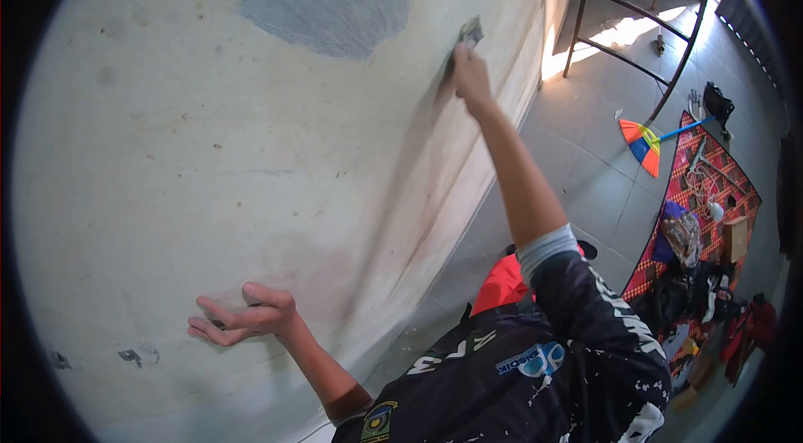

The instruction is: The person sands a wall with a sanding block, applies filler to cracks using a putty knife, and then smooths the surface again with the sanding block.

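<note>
A pale cream wall (209, 192) fills the left and middle of the view, stained with small brown spots. Near its top is a large scuffed grey patch (343, 0). My right hand (471, 79) is closed around a small scraper (472, 30), its mottled grey blade pointing up at the wall, right of the grey patch. Whether the blade touches the surface is hard to tell. Low on the wall, my left hand (247, 315) is open and holds nothing, its fingers apart and bent. Two small dark gouges (130, 355) mark the wall left of it.
A metal frame (631, 4) stands on the grey tiled floor (577, 150) at upper right. Close to it lies a broom (642, 148) with orange and blue bristles. A red patterned mat (648, 263) holds bags, clothes, a cable and a cardboard box (735, 239).
</note>
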`<action>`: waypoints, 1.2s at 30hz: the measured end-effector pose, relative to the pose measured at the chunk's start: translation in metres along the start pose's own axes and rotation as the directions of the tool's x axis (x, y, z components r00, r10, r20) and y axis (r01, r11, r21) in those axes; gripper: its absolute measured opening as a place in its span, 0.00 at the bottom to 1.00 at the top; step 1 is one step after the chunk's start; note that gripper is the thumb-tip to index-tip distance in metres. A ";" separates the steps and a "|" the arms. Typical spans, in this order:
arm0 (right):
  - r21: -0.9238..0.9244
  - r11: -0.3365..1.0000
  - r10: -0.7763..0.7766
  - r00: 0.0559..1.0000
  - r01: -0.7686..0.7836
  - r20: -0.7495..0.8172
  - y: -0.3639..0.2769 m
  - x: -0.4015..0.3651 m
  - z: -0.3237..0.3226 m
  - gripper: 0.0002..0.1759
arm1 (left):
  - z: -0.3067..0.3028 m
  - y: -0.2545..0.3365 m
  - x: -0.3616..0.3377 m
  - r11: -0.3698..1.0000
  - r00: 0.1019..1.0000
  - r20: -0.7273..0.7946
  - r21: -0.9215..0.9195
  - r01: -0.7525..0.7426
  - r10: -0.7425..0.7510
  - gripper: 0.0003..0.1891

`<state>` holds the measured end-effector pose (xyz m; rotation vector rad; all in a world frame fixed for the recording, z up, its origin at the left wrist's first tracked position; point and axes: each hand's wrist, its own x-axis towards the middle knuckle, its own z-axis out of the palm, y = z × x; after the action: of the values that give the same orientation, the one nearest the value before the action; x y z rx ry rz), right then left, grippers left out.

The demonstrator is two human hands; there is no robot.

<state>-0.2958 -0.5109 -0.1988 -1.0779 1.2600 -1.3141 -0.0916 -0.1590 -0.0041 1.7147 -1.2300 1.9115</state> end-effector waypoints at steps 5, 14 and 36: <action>-0.132 0.980 -0.154 0.988 0.149 -0.028 0.005 -0.102 0.031 0.34 | 0.002 -0.001 0.000 1.000 1.000 -0.009 0.005 -0.015 0.015 0.30; -0.027 0.999 0.045 0.999 -0.045 -0.003 0.027 -0.055 0.011 0.31 | 0.002 -0.001 -0.001 1.000 1.000 -0.010 -0.002 -0.016 0.016 0.31; 0.016 0.962 0.272 0.962 -0.272 0.022 0.074 -0.011 -0.008 0.33 | 0.001 0.002 -0.002 1.000 0.999 0.031 0.003 -0.009 0.008 0.31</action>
<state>-0.2976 -0.4978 -0.2724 -0.8668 1.3263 -1.1012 -0.0921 -0.1601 -0.0070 1.7498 -1.2479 1.8996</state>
